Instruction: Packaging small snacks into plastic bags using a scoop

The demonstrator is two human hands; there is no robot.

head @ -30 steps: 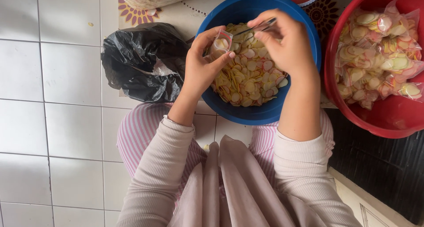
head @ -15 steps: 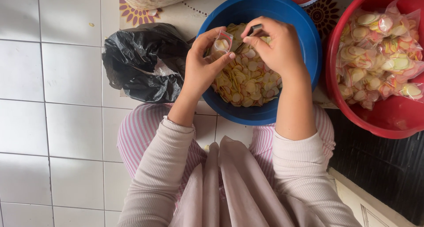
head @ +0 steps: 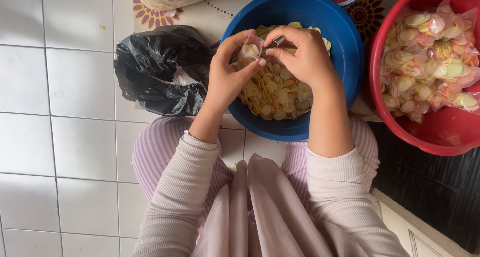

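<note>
Both hands meet above the blue bowl (head: 345, 62); left hand (head: 227, 77) pinches a small clear packet (head: 250, 49); right hand (head: 302, 57) pinches a thin metal tool (head: 275, 40) at its top.

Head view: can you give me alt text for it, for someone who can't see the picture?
Seen from above, a person's left hand holds a small clear bag over a blue bowl of thin round chips while the right hand works at the bag's mouth. A crumpled black plastic bag lies to the left, a red bowl of filled packets to the right.
</note>
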